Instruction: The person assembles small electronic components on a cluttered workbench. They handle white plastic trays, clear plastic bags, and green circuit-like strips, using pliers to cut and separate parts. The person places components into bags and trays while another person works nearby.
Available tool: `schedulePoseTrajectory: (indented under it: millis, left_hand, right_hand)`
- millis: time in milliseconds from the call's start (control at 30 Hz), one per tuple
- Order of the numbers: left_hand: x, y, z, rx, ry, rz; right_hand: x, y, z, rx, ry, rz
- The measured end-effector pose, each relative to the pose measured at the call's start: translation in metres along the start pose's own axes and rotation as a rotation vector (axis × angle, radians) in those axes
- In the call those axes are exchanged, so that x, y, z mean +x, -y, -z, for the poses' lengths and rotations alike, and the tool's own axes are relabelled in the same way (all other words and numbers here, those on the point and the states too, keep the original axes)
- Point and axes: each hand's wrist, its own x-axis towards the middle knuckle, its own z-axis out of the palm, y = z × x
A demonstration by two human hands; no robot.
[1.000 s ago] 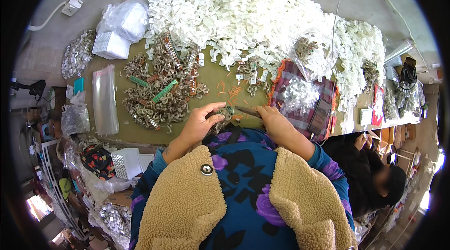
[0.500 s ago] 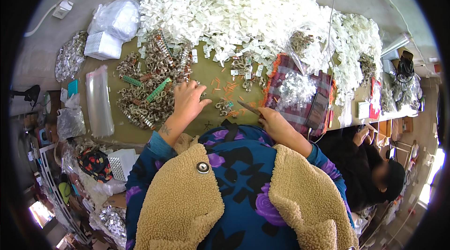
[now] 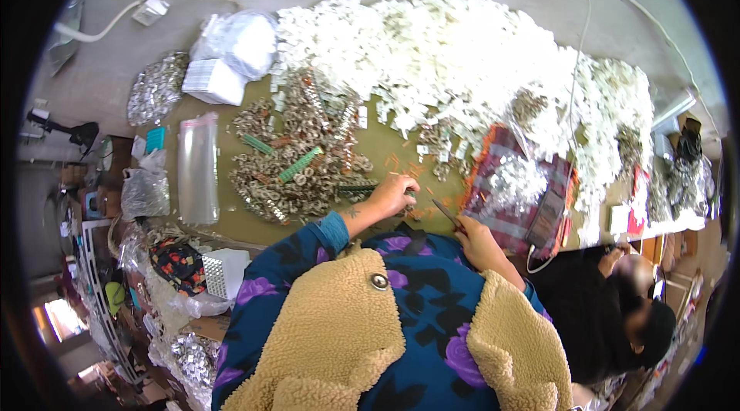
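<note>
My left hand (image 3: 393,194) is closed, its fingers curled round what looks like a dark green strip (image 3: 355,189). The strip's one end sticks out to the left beside the wrist; the fingers cover much of it. My right hand (image 3: 474,240) grips the handle of a knife (image 3: 445,211), its blade pointing up and left towards my left hand, apart from it. Small orange slivers (image 3: 394,158) lie on the green table just beyond my left hand. Left of it is a heap of small grey-brown ring-like parts (image 3: 293,191) with a bright green strip (image 3: 300,165) on top.
A large mound of small white pieces (image 3: 447,49) covers the back. At right, a plaid cloth (image 3: 493,172) bears silvery pieces (image 3: 512,181) and a phone (image 3: 547,214). Clear plastic bags (image 3: 199,172) lie at left, near a white box (image 3: 213,81). Another person (image 3: 593,311) sits at right.
My left hand has left the heap's edge and moved right and nearer, now closed with a dark green strip. The knife stays in my right hand. The whole view has shifted.
</note>
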Motion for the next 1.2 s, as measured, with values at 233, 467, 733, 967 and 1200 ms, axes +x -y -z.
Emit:
schedulePoseTrajectory:
  millis: [233,467,733,967,1200]
  left_hand:
    - [-0.032,-0.045,0.051,-0.733,-0.117,0.202]
    - [-0.051,-0.072,0.063,-0.782,-0.198,0.170]
    - [-0.051,-0.078,0.062,-0.714,-0.220,0.194]
    - [-0.051,-0.079,0.062,-0.712,-0.225,0.179]
    - [-0.051,-0.079,0.059,-0.669,-0.226,0.177]
  right_hand:
    - [0.006,0.022,0.009,0.067,-0.050,0.136]
    - [0.015,0.043,0.008,-0.003,0.019,0.240]
    - [0.011,0.043,0.009,-0.050,0.017,0.237]
    - [0.010,0.040,0.006,-0.096,-0.099,0.237]
    - [0.010,0.041,0.003,-0.225,-0.090,0.223]
